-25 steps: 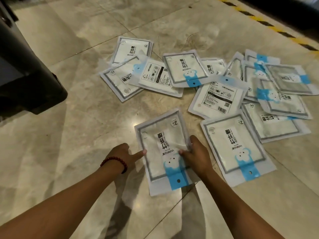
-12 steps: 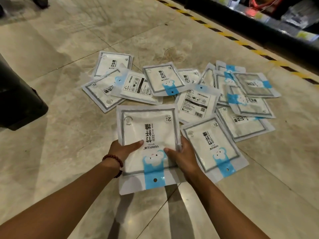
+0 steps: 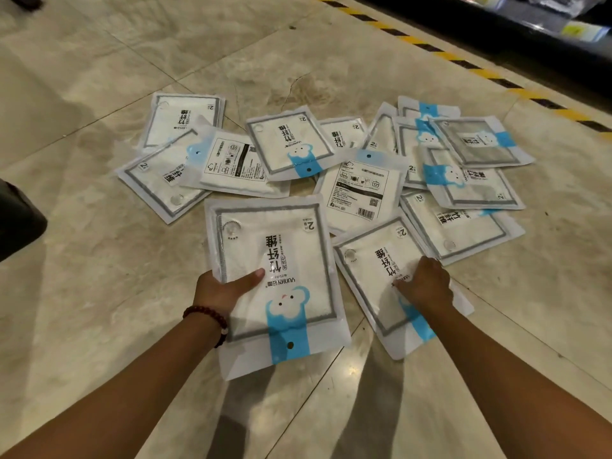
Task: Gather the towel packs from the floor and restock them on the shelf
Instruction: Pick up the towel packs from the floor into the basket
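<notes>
My left hand [image 3: 223, 288] holds a white towel pack [image 3: 278, 260] with a blue cloud tab by its left edge, thumb on top, lifted off the floor. A second towel pack [image 3: 374, 270] lies on the floor just to its right, and my right hand [image 3: 425, 283] rests on its lower right part with fingers curled down on it. Several more towel packs [image 3: 357, 187] lie scattered and overlapping on the floor beyond. The dark shelf [image 3: 516, 24] runs along the top right.
The floor is glossy beige tile [image 3: 99, 293]. A yellow-and-black hazard stripe [image 3: 480, 72] runs diagonally in front of the shelf base. A dark object [image 3: 16, 220] juts in at the left edge.
My right hand let go of the lifted pack and moved right onto the neighbouring pack on the floor. My left hand alone now holds the first pack, raised a little more.
</notes>
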Demonstrator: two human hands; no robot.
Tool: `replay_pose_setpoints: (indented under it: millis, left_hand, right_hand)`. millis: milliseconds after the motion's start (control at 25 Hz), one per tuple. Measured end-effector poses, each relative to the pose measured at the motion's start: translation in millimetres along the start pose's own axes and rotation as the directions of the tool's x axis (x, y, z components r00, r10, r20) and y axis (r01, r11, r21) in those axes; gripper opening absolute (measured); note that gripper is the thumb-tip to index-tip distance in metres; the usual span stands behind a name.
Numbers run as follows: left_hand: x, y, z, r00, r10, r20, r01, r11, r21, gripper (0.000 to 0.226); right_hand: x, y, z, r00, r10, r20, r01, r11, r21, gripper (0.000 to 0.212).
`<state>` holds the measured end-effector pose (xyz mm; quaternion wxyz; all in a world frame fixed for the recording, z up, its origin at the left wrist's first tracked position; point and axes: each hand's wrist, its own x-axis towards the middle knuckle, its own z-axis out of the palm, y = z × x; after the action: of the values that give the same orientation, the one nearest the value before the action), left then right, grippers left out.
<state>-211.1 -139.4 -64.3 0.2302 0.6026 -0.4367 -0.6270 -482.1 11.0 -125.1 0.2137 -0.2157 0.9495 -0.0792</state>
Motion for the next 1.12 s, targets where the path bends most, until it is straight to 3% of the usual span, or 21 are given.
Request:
replay_pose_setpoints:
  millis: [120,320,400,600,720,840,920,1000,1120]
  left_hand:
    - [2.5,-6.2,5.4,1.000,-0.004,-0.002,0.004,1.000,-0.016,0.020]
    - [4.0,-11.6,9.6,0.997,-0.064,-0.034,0.064,0.998,0.002,0.020]
    - [2.9,-12.4,10.5,0.997,-0.070,-0.044,0.070,0.998,0.004,0.020]
    - [0.9,-8.9,5.7,0.996,-0.055,-0.074,0.054,0.998,-0.018,0.020]
    - [-0.7,-4.8,-3.2,0.991,-0.036,-0.128,0.036,0.999,-0.006,0.022]
    - [-4.8,1.1,-12.3,0.988,0.012,-0.152,-0.008,1.000,0.021,0.030]
    - [-7.8,5.7,-17.6,0.987,0.031,-0.158,-0.030,1.000,0.010,0.034]
    - [-10.6,10.0,-21.5,0.990,0.035,-0.137,-0.036,0.999,-0.006,0.030]
    - [-13.2,15.9,-25.5,0.998,0.025,-0.061,-0.027,0.999,-0.040,0.024]
  right_hand:
    - [15.8,20.7,3.0,0.998,0.006,0.066,-0.003,0.999,-0.043,0.091]
    - [6.1,19.0,0.8,0.999,0.024,0.031,-0.019,0.987,-0.159,0.109]
    - [-2.6,14.2,2.6,0.998,0.061,0.012,-0.059,0.992,-0.112,0.098]
    - [-26.6,3.4,1.9,0.991,-0.033,-0.132,0.052,0.988,0.143,0.035]
    - [-47.5,-13.6,-12.0,0.928,-0.087,-0.361,0.174,0.961,0.215,0.023]
    - [-62.1,-36.7,-35.6,0.866,-0.028,-0.499,0.258,0.880,0.399,0.021]
    - [-72.2,-53.0,-53.3,0.872,-0.010,-0.490,0.323,0.763,0.560,0.023]
    - [-83.0,-70.3,-64.4,0.900,-0.091,-0.426,0.380,0.642,0.666,0.020]
    - [-93.7,-96.4,-56.6,0.921,-0.266,-0.283,0.388,0.625,0.677,0.019]
